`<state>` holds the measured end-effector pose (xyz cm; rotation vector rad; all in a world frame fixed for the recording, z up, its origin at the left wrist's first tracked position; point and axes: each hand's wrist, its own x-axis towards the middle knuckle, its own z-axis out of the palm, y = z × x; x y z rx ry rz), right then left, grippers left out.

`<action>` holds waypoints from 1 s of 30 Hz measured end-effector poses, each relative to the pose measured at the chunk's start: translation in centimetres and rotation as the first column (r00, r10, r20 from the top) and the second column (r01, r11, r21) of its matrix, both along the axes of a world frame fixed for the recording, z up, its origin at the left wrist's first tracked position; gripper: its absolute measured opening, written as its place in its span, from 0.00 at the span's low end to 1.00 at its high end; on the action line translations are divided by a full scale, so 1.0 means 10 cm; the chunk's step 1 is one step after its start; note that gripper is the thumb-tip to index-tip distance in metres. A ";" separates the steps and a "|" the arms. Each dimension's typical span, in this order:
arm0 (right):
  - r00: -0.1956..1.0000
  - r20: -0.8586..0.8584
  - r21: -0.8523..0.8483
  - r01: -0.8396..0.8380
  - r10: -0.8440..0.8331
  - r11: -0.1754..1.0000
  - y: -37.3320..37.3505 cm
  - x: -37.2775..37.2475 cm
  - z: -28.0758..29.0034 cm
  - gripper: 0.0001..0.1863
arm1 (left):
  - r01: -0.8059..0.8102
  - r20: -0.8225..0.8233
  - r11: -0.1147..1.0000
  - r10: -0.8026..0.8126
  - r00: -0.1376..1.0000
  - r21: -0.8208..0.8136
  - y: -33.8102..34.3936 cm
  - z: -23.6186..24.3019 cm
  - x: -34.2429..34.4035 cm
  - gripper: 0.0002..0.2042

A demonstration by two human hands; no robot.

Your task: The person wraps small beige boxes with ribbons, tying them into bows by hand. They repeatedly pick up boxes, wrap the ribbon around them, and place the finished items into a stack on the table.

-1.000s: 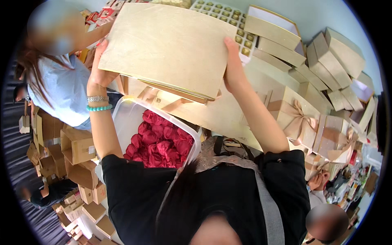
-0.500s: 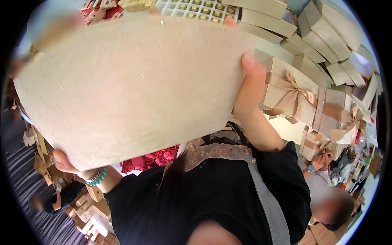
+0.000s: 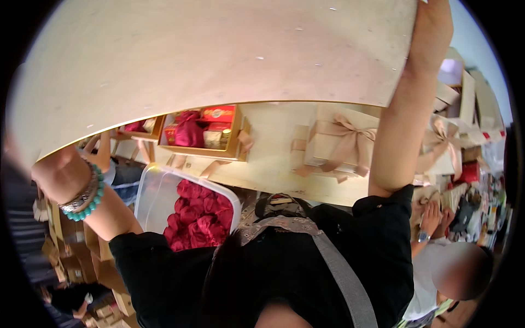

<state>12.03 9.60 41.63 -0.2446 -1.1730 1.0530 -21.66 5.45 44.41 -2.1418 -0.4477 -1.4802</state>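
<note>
A large cream panel (image 3: 229, 60) with small shiny flecks fills the upper part of the view, held up in front of me. It may be a big box or board; its far side is out of sight. My left hand (image 3: 60, 175) grips its near left corner, with the fingers hidden by it. A turquoise bead bracelet circles that wrist. At the right edge my right hand (image 3: 435, 24) holds the panel, its fingers mostly past the frame's top. Below the panel stands an open gift box (image 3: 239, 134) with a dark red satin bundle (image 3: 189, 133) and small packets inside.
A translucent bin (image 3: 150, 199) of dark red satin bundles (image 3: 199, 216) stands by my left arm. Ribbon-tied cream boxes (image 3: 333, 142) sit on the table (image 3: 273, 158), more stacked at right. One person (image 3: 421, 273) works at right; another's arm (image 3: 104, 147) shows at left.
The panel has moved farther up the view with both hands on it. The open gift box, table and bin below it have come into sight.
</note>
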 end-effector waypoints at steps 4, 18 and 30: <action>0.929 0.127 -0.367 0.368 -0.346 0.854 -0.38 0.36 0.03 0.17 | 0.074 0.348 0.917 0.073 0.935 -0.392 0.07 -0.86 0.62 0.27; 0.777 0.524 -0.678 0.131 0.350 0.723 -1.08 0.50 -1.65 0.40 | 0.779 0.411 -0.062 0.822 0.394 -0.624 -1.55 -2.11 0.54 0.31; 0.812 0.431 -0.706 0.032 0.393 0.708 -1.34 0.27 -2.06 0.41 | 0.718 0.262 -0.055 0.909 0.324 -0.694 -1.90 -1.85 0.73 0.36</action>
